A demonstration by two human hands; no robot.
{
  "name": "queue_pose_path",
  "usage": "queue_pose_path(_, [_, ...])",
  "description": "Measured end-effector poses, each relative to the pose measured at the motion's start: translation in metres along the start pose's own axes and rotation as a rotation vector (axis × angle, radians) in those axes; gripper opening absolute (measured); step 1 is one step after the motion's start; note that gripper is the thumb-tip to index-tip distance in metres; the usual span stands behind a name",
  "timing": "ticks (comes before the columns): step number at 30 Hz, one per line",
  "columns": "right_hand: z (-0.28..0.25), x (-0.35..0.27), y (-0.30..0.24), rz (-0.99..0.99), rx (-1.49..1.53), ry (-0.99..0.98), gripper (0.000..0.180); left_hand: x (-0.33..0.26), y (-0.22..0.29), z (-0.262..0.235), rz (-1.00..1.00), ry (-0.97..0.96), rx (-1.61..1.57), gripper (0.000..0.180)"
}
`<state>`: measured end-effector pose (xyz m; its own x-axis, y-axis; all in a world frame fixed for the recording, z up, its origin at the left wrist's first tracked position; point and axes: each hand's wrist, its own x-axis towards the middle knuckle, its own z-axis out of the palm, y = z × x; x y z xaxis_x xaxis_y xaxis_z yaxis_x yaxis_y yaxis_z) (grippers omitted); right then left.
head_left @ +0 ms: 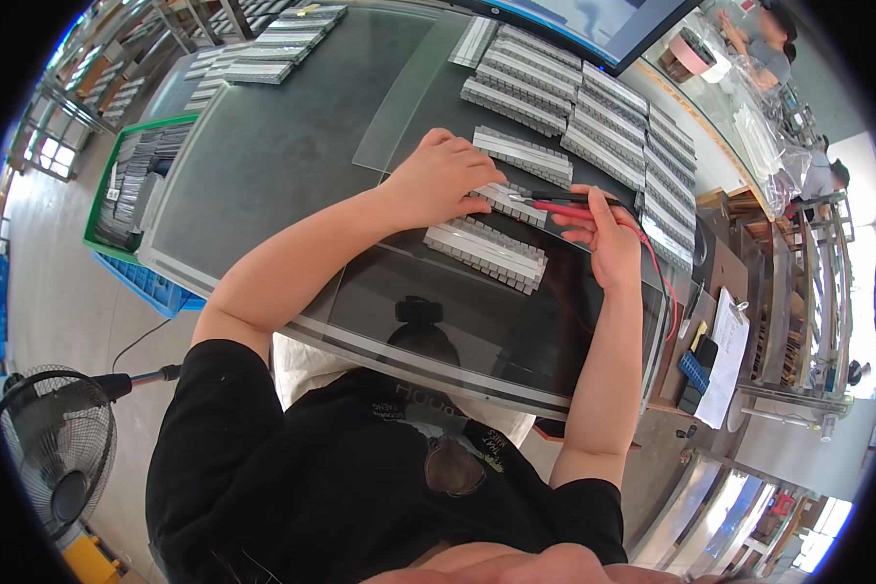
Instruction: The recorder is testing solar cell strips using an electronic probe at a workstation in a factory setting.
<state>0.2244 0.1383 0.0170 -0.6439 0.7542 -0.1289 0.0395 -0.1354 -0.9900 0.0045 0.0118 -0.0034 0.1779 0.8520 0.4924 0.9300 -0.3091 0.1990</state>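
My left hand (440, 177) has its fingers bent and its thumb below them, gripping the left end of a grey strip (524, 211) edged with small square blocks. My right hand (610, 243) is closed around a pair of test probes, one red (565, 208) and one black (562, 196). Their tips point left at the strip beside my left fingers; whether they touch it I cannot tell. A red lead trails from the probes past my right wrist. A similar grey strip (487, 255) lies nearer to me, and another (524, 156) just beyond.
Rows of like strips (603, 127) cover the dark glass-topped table (292, 127) at the back right, below a monitor (594, 24). At left stands a green crate (97, 209) of dark pieces, near a fan (58, 448). A clipboard (725, 360) lies at right. Other people (774, 58) sit far right.
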Motion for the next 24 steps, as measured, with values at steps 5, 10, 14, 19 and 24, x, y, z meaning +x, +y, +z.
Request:
queue_pose_path(5, [-0.0009, 0.0012, 0.0035, -0.017, 0.004, -0.002, 0.032, -0.0001, -0.0013, 0.0013, 0.014, -0.007, 0.013, 0.033])
queue_pose_path(10, [-0.0020, 0.0025, 0.0063, -0.023, -0.002, -0.013, 0.033, -0.0005, -0.0003, 0.0009, -0.004, -0.026, 0.000, 0.033])
queue_pose_path(14, [-0.0016, 0.0029, 0.0069, -0.025, 0.004, -0.014, 0.033, -0.0008, -0.0006, 0.0013, 0.006, -0.021, 0.010, 0.033])
queue_pose_path(19, [-0.0008, 0.0032, 0.0086, -0.021, 0.038, -0.007, 0.032, -0.0009, -0.0005, 0.0008, -0.003, -0.019, 0.005, 0.033])
queue_pose_path(24, [-0.0032, 0.0033, 0.0053, -0.071, 0.269, 0.029, 0.030, -0.0008, -0.0002, 0.0001, 0.004, 0.023, -0.009, 0.033])
